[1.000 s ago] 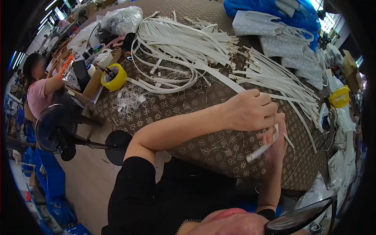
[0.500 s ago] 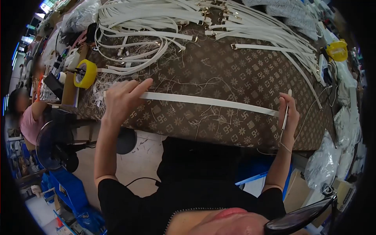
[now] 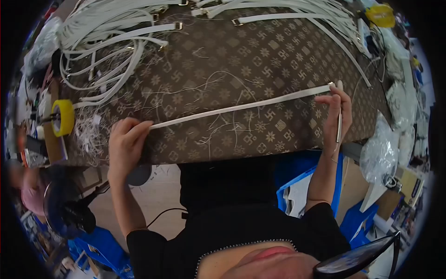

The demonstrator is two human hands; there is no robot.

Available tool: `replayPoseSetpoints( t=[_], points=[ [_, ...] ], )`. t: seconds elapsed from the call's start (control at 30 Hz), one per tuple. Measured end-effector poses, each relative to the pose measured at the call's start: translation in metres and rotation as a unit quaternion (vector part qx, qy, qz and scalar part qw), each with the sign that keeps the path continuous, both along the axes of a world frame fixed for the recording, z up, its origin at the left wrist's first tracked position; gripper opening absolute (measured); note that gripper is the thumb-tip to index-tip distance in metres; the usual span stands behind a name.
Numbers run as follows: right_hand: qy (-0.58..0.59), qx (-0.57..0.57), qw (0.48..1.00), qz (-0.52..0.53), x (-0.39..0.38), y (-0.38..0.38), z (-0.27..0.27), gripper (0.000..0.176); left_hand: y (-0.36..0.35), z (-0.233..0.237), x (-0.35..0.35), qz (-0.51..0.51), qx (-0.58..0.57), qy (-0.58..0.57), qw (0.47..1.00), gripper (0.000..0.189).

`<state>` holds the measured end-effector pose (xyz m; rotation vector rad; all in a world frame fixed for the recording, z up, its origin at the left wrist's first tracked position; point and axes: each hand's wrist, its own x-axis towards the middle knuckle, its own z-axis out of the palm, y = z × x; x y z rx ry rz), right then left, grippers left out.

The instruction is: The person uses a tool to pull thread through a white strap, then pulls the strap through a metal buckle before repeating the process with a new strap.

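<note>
A white strap [image 3: 241, 107] stretches between my two hands over the brown patterned cloth [image 3: 274, 135]. My left hand [image 3: 127, 142] is closed on the strap's left end, near the cloth's front edge. At the right end, where a small metal fitting shows, my right hand [image 3: 335, 111] holds the strap with its fingertips. A thin metal tool [image 3: 338, 130] also lies within my right hand, pointing down along the palm. Loose threads [image 3: 237, 128] are scattered beneath and around the strap.
Piles of white straps [image 3: 116, 28] with metal buckles lie at the back. Yellow tape [image 3: 63, 117] stands at the left beside a thread heap [image 3: 90, 137]. A fan [image 3: 65, 204] and a co-worker's pink sleeve [image 3: 33, 197] are lower left. Plastic bags [image 3: 381, 149] are right.
The view has shifted. The strap's right end and my right hand are now higher than the left end, so the strap slants up to the right. A metal fitting now shows at that end.
</note>
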<state>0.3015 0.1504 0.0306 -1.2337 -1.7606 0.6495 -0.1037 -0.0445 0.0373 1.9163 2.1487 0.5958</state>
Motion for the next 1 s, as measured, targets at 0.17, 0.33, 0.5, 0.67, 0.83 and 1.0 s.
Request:
replayPoseSetpoints(
  t=[0.17, 0.33, 0.5, 0.67, 0.83, 1.0],
  points=[
    [0.055, -0.068, 0.995, 0.047, -0.009, -0.012, -0.013, 0.031, -0.022, 0.027, -0.047, 0.005, -0.243, -0.167, 0.956, 0.011],
    [0.042, -0.062, 0.996, 0.057, -0.020, -0.008, -0.018, 0.029, -0.011, 0.034, -0.040, 0.093, -0.073, 0.148, 0.982, 0.017],
    [0.040, -0.025, 0.996, 0.078, -0.031, 0.000, -0.023, 0.024, 0.048, 0.006, 0.043, -0.056, 0.080, 0.055, 0.994, 0.027],
    [-0.129, 0.084, 0.984, 0.088, -0.040, 0.005, -0.035, 0.016, 0.091, -0.028, 0.119, -0.114, 0.132, -0.019, 0.985, 0.028],
    [-0.021, -0.032, 0.993, 0.113, -0.037, -0.036, -0.028, 0.014, 0.065, -0.028, 0.113, -0.153, 0.092, -0.014, 0.984, 0.027],
    [-0.030, 0.013, 0.985, 0.172, -0.035, -0.050, -0.030, 0.015, 0.047, -0.027, 0.116, -0.175, 0.093, -0.001, 0.980, 0.035]
  ],
)
